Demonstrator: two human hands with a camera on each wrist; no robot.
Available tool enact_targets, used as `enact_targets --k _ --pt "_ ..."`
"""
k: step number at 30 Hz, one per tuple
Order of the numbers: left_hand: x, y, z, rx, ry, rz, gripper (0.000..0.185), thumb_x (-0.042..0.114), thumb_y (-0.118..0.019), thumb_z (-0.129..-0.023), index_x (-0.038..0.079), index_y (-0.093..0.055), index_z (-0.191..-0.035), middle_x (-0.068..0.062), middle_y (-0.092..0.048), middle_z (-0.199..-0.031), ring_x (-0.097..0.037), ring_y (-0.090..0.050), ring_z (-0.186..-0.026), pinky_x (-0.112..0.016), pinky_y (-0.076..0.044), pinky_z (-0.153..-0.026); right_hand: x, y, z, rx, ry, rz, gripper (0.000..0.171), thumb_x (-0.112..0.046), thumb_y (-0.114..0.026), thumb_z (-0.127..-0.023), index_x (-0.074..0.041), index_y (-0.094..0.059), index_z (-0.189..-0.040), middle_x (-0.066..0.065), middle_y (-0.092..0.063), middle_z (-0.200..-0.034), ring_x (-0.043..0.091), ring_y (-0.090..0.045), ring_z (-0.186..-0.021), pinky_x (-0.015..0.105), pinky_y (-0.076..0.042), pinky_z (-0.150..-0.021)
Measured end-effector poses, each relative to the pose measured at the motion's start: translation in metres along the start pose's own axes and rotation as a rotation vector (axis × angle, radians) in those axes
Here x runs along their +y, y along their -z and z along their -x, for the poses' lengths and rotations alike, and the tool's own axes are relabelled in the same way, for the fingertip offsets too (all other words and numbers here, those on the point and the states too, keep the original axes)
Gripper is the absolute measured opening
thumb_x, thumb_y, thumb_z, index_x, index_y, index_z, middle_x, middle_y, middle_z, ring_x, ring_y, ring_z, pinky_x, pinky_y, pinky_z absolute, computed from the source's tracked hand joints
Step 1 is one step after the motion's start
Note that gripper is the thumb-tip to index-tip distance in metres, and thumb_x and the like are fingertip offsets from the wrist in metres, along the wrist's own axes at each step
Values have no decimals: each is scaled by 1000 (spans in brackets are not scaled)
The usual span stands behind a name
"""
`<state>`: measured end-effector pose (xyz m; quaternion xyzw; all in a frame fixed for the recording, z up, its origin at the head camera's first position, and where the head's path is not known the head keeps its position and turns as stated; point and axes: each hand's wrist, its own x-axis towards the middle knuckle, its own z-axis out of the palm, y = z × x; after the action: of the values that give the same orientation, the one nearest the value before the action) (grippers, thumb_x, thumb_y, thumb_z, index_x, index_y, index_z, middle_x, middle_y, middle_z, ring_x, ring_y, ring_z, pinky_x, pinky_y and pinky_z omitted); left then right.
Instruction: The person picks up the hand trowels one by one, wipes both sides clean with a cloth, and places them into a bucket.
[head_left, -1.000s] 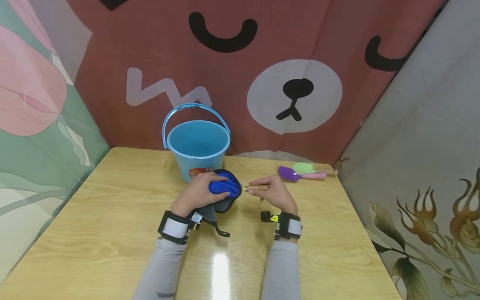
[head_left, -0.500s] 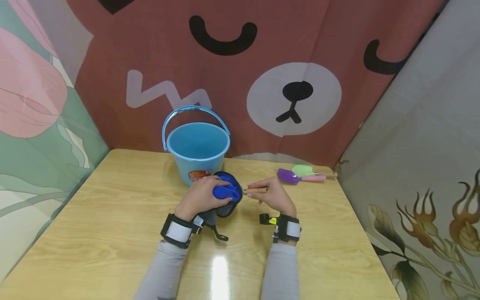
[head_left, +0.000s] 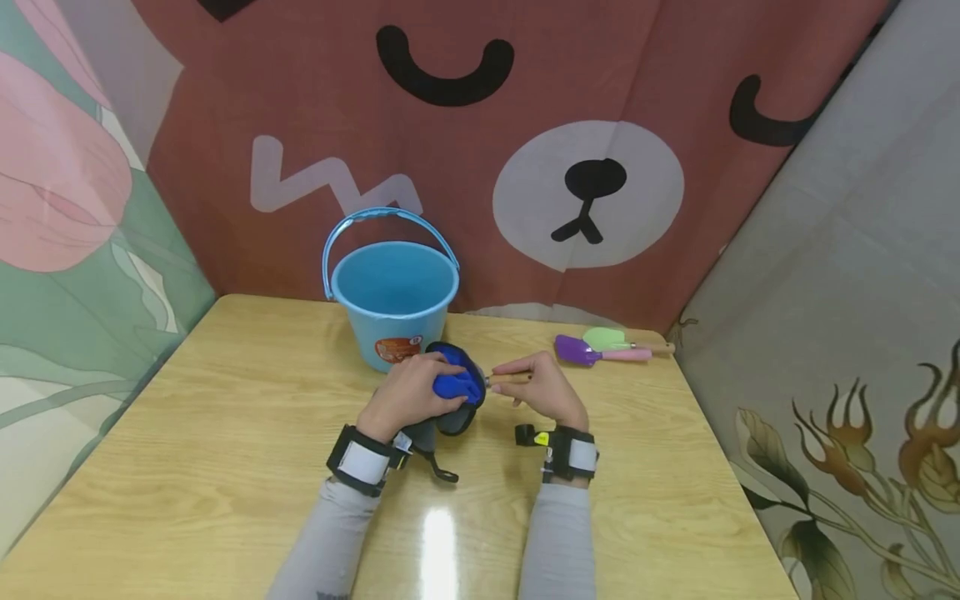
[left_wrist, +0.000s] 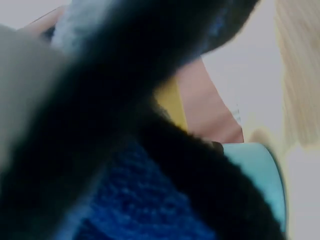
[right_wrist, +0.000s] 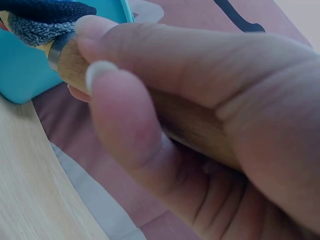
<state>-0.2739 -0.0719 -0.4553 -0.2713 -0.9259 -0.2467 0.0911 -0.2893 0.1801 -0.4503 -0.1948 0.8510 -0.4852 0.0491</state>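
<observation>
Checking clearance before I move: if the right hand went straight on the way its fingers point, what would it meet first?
Most likely the blue-and-grey cloth bunched under the left hand, just past the wooden tool handle that the right hand holds; the light blue plastic bucket seems farther back.

Both my forearms reach forward over table, grey sleeves, black-and-white wrist bands. My left hand [head_left: 408,392] palm down, fingers curled, gripping blue cloth [head_left: 457,385]. My right hand [head_left: 542,390] just beside it, thumb and fingers pinching wooden handle [right_wrist: 175,117], index finger extended along it. Hands near table's far edge, almost touching.
</observation>
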Motion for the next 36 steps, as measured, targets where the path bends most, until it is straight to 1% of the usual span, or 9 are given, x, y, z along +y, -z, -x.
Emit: enact_targets --k 2,5,10,14,19,26,28,31,36 --pt "-1 -1 -1 -8 6 11 44 42 -81 -84 17 -77 -121 -5 -73 -116 -22 -70 -103 -40 -58 -88 0 0 0 -1 -4 -9 26 -16 -81 -87 -6 -79 -110 12 -76 -111 18 -73 -75 55 -59 -66" --pt "-4 -2 -2 -23 15 30 42 40 -81 -84 17 -77 -119 -5 -73 -116 -21 -69 -104 -39 -58 -88 2 1 0 -5 -9 -13 24 -15 -81 -87 -7 -79 -109 10 -76 -110 17 -74 -75 56 -59 -67" --pt "-7 0 -1 -14 9 59 39 36 -82 -84 15 -78 -117 -4 -73 -113 -21 -69 -101 -39 -58 -85 2 0 -1 -1 2 -8 21 -15 -81 -87 -10 -80 -108 9 -77 -107 17 -74 -75 52 -60 -66" --pt "-8 1 0 -14 15 65 39 35 -83 -83 14 -79 -115 -5 -74 -112 -21 -70 -100 -39 -58 -84 2 1 0 -6 -5 -16 23 -17 -81 -87 -10 -80 -109 8 -77 -108 17 -74 -76 53 -60 -67" --pt "-10 2 1 -23 17 67 38 35 -83 -83 14 -79 -115 -6 -73 -115 -22 -70 -103 -40 -58 -87 4 1 2 1 -22 -26 27 -19 -81 -86 -8 -79 -110 8 -77 -110 18 -74 -78 59 -58 -70" --pt "-15 3 1 -25 20 79 38 33 -83 -83 14 -79 -115 -6 -73 -117 -23 -69 -107 -41 -57 -90 9 4 5 20 -23 -24 27 -18 -81 -87 -7 -79 -111 7 -77 -108 20 -74 -85 54 -60 -69" --pt "-18 4 1 -20 25 86 38 32 -84 -82 14 -79 -115 -5 -74 -116 -21 -68 -108 -40 -56 -91 9 4 6 27 -27 -27 26 -18 -81 -86 -8 -79 -110 6 -77 -107 19 -74 -85 56 -59 -70" --pt "-20 6 1 -6 21 107 37 30 -84 -82 13 -79 -115 -5 -74 -114 -21 -68 -106 -39 -57 -89 9 6 7 40 -26 -39 27 -17 -81 -86 -7 -79 -111 5 -78 -106 22 -75 -87 59 -58 -72" --pt "-24 10 3 -2 35 127 37 27 -83 -83 12 -78 -116 -7 -74 -115 -23 -69 -107 -41 -57 -91 9 10 9 55 -21 -32 26 -18 -81 -86 -10 -79 -111 3 -78 -107 24 -75 -87 58 -58 -71"
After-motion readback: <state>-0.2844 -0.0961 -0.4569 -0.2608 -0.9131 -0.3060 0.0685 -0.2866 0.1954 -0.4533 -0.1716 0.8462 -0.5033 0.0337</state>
